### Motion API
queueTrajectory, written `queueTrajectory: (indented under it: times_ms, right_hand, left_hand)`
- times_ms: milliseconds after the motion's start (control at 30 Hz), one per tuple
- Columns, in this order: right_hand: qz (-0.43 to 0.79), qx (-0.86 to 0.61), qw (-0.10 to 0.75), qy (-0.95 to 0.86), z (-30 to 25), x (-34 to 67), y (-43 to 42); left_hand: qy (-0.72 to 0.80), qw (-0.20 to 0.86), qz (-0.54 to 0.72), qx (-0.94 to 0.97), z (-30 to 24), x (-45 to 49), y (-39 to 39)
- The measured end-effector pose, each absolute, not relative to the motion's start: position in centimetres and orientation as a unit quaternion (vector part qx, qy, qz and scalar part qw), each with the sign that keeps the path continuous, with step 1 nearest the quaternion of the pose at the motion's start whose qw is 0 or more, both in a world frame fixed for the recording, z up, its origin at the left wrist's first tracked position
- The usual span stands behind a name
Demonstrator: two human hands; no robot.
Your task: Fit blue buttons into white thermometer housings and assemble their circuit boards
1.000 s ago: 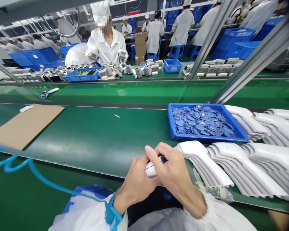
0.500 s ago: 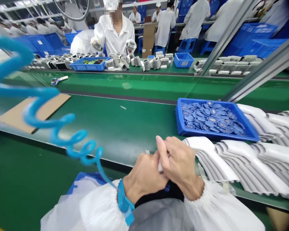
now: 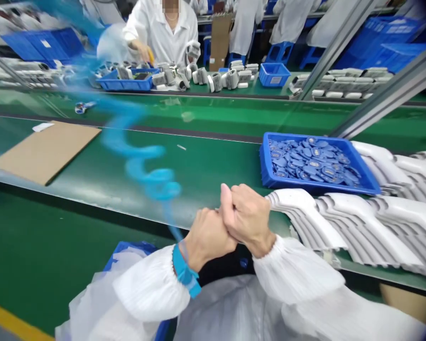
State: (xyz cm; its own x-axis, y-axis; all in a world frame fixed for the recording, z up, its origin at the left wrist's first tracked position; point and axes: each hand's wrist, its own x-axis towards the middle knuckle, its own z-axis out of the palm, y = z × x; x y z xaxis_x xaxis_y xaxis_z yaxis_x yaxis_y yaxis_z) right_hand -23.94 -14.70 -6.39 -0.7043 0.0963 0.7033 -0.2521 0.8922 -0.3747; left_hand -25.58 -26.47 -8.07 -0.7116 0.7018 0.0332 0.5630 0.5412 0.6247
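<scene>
Green conveyor belt (image 3: 92,189), near edge: we saw the left hand (image 3: 209,233) and right hand (image 3: 247,218) together just above it, pressed against each other with the right thumb up. We could not tell whether they were clamped on anything, since nothing showed between them. A blue wrist strap (image 3: 183,271) sat on the left wrist, and a blurred blue coiled cord (image 3: 142,166) rose from it across the view. White plastic housings (image 3: 305,208), stacked in overlapping rows, lay just beside the right hand. Beyond them stood a blue tray (image 3: 266,161) of blue oval parts (image 3: 314,163), near both hands but not touching them. A cardboard sheet (image 3: 46,151) lay well to the left on the belt. A blue bin (image 3: 128,248) sat below the left forearm. Across the line, a co-worker (image 3: 163,33) in a white coat stood at a far bench, well apart from us.
</scene>
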Motion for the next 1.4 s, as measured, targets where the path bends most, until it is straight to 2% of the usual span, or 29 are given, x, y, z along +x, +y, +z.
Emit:
queueTrajectory:
  times_ms: [167, 233, 333, 467, 533, 600, 700, 767, 867, 967, 1067, 1200, 1400]
  right_hand:
    - [0.323, -0.057, 0.411, -0.850, -5.5, -24.1, -13.4]
    - [0.335, -0.069, 0.376, -0.861, -5.2, -24.0, -12.8]
    - [0.331, -0.018, 0.328, -0.884, -5.8, -23.9, -12.8]
    - [0.320, -0.020, 0.384, -0.866, -6.8, -24.1, -14.1]
    - [0.299, -0.021, 0.341, -0.891, -6.3, -24.0, -14.0]
    - [0.314, -0.015, 0.244, -0.918, -5.2, -24.0, -12.4]
    - [0.322, -0.027, 0.171, -0.931, -3.2, -24.6, -7.1]
    - [0.243, -0.056, 0.174, -0.953, -2.5, -25.6, -2.8]
    - [0.109, -0.074, 0.119, -0.984, -2.7, -27.6, 1.8]
    - [0.063, -0.057, 0.087, -0.993, -3.6, -29.1, 3.2]
    - [0.047, -0.051, 0.097, -0.993, -4.1, -29.3, 3.1]
    - [0.051, -0.028, 0.097, -0.994, -4.4, -29.0, 3.1]
    - [0.048, -0.035, 0.108, -0.992, -4.4, -30.1, 3.2]
  left_hand:
    - [0.815, 0.168, 0.483, 0.273, -7.3, -25.9, -26.8]
    - [0.797, 0.184, 0.521, 0.244, -7.3, -25.8, -26.7]
    - [0.818, 0.162, 0.484, 0.266, -7.9, -25.3, -26.3]
    - [0.870, 0.091, 0.392, 0.285, -8.7, -24.8, -25.8]
    - [0.855, 0.109, 0.421, 0.283, -8.4, -24.9, -26.2]
    - [0.848, 0.145, 0.437, 0.263, -7.7, -25.5, -27.4]
    - [0.883, 0.140, 0.387, 0.226, -6.7, -27.3, -29.9]
    - [0.906, 0.084, 0.349, 0.226, -6.3, -28.7, -31.1]
    - [0.928, 0.006, 0.239, 0.286, -6.1, -30.4, -30.6]
    - [0.921, 0.015, 0.073, 0.381, -5.5, -30.9, -28.0]
    - [0.921, 0.028, 0.016, 0.388, -4.9, -30.9, -26.0]
    - [0.949, 0.078, 0.138, 0.274, -4.7, -31.1, -26.2]
    - [0.825, 0.212, 0.493, 0.180, -5.7, -30.8, -25.9]
